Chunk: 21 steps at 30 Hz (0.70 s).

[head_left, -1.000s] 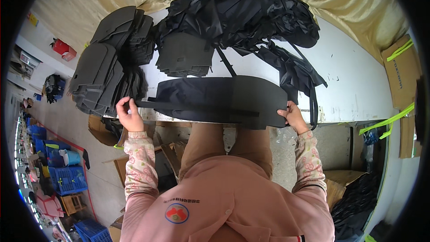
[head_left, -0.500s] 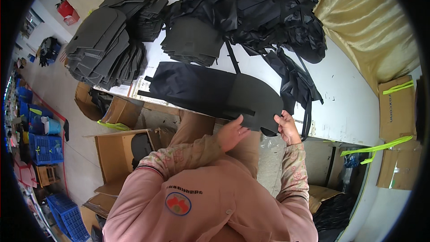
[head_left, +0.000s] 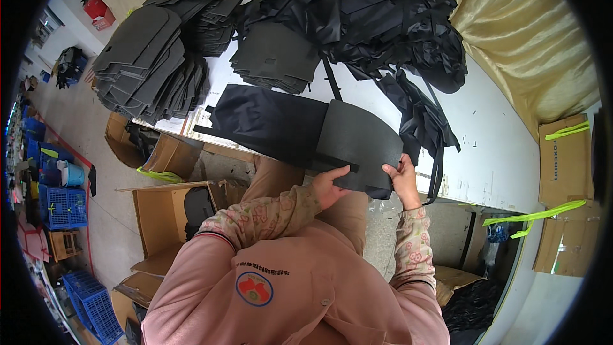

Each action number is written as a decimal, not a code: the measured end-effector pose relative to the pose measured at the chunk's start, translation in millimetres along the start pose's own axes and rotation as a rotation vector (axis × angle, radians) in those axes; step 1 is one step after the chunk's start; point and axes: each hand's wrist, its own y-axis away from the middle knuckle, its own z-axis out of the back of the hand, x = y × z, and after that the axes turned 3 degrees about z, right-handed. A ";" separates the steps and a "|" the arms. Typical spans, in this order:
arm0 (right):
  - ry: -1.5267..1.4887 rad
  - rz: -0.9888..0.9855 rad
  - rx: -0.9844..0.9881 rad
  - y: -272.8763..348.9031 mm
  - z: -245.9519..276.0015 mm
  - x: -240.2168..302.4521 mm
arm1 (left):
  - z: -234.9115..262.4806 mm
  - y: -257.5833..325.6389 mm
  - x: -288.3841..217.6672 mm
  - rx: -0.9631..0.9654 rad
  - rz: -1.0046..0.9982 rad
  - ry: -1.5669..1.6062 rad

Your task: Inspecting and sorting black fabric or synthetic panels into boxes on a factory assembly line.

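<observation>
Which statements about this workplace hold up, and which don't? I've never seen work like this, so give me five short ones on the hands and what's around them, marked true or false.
1. The right hand is at the right edge of the dark grey panel. True.
2. The left hand is up in the black fabric heap. False: it is at the panel's near edge.
3. Stacked grey panels lie to the left of that heap. True.
4. The tabletop is bright green. False: it is white, with dark marks.
5. The blue baskets stand on the person's right. False: they are on the left.
</observation>
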 end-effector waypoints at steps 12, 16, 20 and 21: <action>0.231 0.108 -0.093 -1.0 -7.4 6.5 | 8.0 -3.0 1.0 0.065 -0.028 0.053; 0.081 0.032 -0.054 -3.0 -1.5 9.8 | 8.1 3.0 -9.0 0.089 0.175 0.154; 0.262 -0.058 -0.051 -6.2 8.3 13.0 | 37.9 27.6 -13.5 0.182 0.814 -0.293; 0.256 -0.051 -0.063 -10.3 11.6 10.1 | 36.3 27.9 -11.2 0.181 0.817 -0.308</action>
